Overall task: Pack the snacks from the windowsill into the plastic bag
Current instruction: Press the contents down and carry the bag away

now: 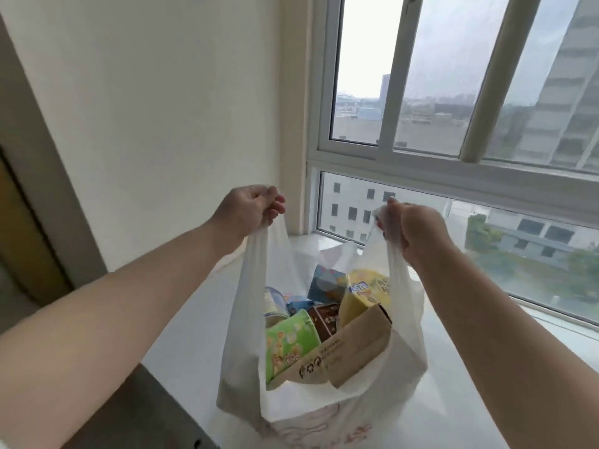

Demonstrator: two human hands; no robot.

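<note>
A white plastic bag [324,406] stands on the white windowsill [188,335], its mouth pulled wide. My left hand [251,207] grips the left handle and my right hand [411,226] grips the right handle, both raised above the bag. Inside lie several snacks: a green packet [288,341], a brown paper packet [350,351], a yellow packet [363,293], a dark brown box [325,319], a blue box [327,283] and a round tin [274,303].
The window [453,124] with its white frame runs along the back and right of the sill. A cream wall [146,108] closes the left side. A dark grey surface [139,413] borders the sill at the lower left.
</note>
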